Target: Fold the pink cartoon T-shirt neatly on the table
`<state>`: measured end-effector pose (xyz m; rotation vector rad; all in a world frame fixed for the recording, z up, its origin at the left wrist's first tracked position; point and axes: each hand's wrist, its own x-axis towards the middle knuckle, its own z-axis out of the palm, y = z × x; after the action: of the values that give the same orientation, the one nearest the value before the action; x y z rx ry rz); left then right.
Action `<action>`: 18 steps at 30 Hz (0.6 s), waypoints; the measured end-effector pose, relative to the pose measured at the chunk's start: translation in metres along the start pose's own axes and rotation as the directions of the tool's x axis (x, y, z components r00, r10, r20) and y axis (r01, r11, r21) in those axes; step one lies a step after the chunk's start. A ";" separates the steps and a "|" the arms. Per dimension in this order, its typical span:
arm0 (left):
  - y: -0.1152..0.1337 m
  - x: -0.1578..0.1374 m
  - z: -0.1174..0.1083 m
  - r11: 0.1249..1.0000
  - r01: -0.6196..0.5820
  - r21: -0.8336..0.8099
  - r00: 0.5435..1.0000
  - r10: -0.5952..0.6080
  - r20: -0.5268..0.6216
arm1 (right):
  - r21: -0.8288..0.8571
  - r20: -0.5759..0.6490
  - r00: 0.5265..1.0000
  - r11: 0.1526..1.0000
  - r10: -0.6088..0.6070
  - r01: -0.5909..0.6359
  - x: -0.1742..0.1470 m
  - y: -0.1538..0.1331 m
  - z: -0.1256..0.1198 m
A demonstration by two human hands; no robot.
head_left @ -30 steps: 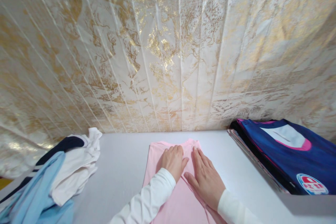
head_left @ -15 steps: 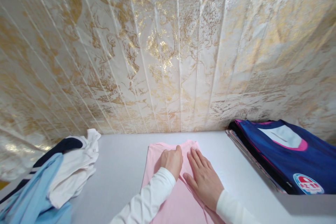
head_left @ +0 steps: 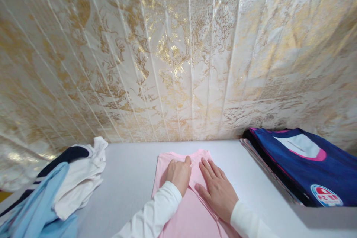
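Observation:
A pink shirt [head_left: 192, 214] lies folded lengthwise in front of me, its neckline at the far end. Over its upper left part, my left hand [head_left: 179, 175] is closed, fingers curled down on a fold of the cloth; the fingertips are partly hidden. My right hand [head_left: 216, 187] rests flat on the shirt's right side, fingers stretched out and thumb apart. Beneath the hands, a folded edge runs down the shirt towards its lower right.
A loose heap with a white garment [head_left: 80, 186], a light blue one [head_left: 41, 200] and a navy one lies at the left. At the right is a stack of folded clothes topped by a navy shirt [head_left: 304, 171]. Gold-patterned sheeting [head_left: 173, 63] hangs behind the white table [head_left: 125, 178].
My left hand has shifted slightly left and towards me on the pink shirt, still closed. My right hand has stayed flat in nearly the same place.

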<state>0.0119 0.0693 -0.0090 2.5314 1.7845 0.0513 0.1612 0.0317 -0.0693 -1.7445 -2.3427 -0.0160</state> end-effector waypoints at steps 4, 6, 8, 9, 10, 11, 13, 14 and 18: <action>-0.019 -0.010 0.000 0.995 0.009 -0.099 1.000 -0.011 -0.019 | -0.007 -0.018 1.000 1.000 -0.008 0.008 -0.001 0.001 0.002; -0.029 -0.016 0.002 0.986 0.006 -0.168 0.999 -0.013 -0.042 | -0.016 -0.022 1.000 1.000 -0.009 0.009 -0.001 0.001 0.002; -0.037 -0.021 0.006 0.967 -0.025 -0.252 0.997 0.007 -0.073 | -0.026 -0.022 1.000 1.000 -0.012 0.011 -0.001 0.000 0.002; -0.039 -0.024 0.008 0.953 -0.053 -0.298 0.995 0.026 -0.092 | -0.032 -0.022 1.000 0.999 -0.013 0.012 -0.001 0.000 0.002; -0.040 -0.026 0.010 0.935 -0.084 -0.344 0.993 0.048 -0.111 | -0.037 -0.022 1.000 0.999 -0.015 0.014 0.000 0.000 0.002; -0.039 -0.028 0.012 0.915 -0.112 -0.388 0.989 0.066 -0.131 | -0.041 -0.023 1.000 0.999 -0.019 0.018 0.000 0.000 0.001; -0.037 -0.030 0.016 0.876 -0.151 -0.458 0.983 0.084 -0.163 | -0.044 -0.020 0.999 0.999 -0.027 0.026 0.000 0.000 0.001; -0.036 -0.030 0.018 0.856 -0.158 -0.491 0.982 0.084 -0.171 | -0.045 -0.018 0.999 0.999 -0.028 0.027 0.000 0.000 0.001; -0.031 -0.027 0.026 0.751 -0.132 -0.647 0.988 0.049 -0.145 | -0.055 -0.023 1.000 0.998 -0.018 0.017 0.000 -0.001 0.003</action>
<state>-0.0247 0.0534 -0.0364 2.1068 1.3301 0.7172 0.1598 0.0323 -0.0720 -1.7390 -2.3627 -0.1038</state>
